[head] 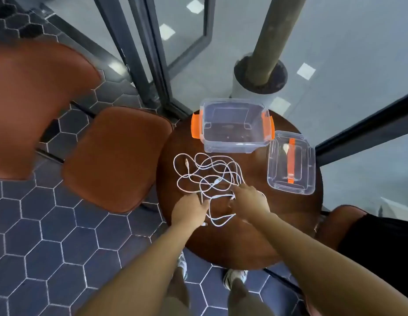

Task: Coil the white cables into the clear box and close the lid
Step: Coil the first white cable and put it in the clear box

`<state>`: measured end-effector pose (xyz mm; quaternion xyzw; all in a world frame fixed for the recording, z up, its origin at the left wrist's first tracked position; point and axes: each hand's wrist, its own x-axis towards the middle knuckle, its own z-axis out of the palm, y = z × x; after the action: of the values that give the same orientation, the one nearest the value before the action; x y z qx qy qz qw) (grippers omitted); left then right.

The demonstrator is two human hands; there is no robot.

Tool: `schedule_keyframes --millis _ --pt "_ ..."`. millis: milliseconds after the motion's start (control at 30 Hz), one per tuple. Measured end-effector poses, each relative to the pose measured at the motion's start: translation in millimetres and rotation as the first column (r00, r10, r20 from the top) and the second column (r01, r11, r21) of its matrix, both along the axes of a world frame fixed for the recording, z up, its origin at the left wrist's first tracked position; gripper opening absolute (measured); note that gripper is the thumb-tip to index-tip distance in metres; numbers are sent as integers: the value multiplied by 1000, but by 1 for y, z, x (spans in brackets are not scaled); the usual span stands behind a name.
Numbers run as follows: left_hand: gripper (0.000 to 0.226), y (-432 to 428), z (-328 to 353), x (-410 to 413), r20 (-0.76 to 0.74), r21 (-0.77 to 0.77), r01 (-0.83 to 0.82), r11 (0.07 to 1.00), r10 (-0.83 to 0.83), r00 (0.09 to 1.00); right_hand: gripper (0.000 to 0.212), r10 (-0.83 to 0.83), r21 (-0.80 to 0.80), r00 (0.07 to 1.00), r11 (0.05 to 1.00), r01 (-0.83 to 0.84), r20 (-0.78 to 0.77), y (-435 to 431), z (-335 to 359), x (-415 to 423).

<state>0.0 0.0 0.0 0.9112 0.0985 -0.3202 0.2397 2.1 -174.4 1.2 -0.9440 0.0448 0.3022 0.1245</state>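
Observation:
White cables lie in a loose tangle on the round dark wooden table. The clear box with orange side latches stands open and empty at the table's far edge. Its clear lid, with an orange handle, lies flat to the right of the box. My left hand rests on the near left part of the tangle with fingers laid over a strand. My right hand reaches onto the near right part, fingers extended and touching the cables.
Two brown chairs stand left of the table, and a third brown seat is at the right. A column in a round base and dark-framed glass panels stand behind the table. The floor has dark hexagonal tiles.

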Motion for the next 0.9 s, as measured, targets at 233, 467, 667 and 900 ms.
schedule_keyframes --millis 233,467,667,900 --pt "16 -1 -30 4 -186 -172 -470 866 440 879 26 112 -28 994 993 -112 13 -10 -19 6" --pt "12 2 -11 1 -306 -318 -689 651 617 725 15 -16 59 1000 998 16 4 -19 -8 9" --pt "19 22 25 2 -370 -466 -778 421 706 604 19 -309 121 944 948 296 116 -52 22 16" --pt "25 21 58 -8 -338 -555 -720 416 678 653 37 -233 150 966 965 215 116 -32 39 20"
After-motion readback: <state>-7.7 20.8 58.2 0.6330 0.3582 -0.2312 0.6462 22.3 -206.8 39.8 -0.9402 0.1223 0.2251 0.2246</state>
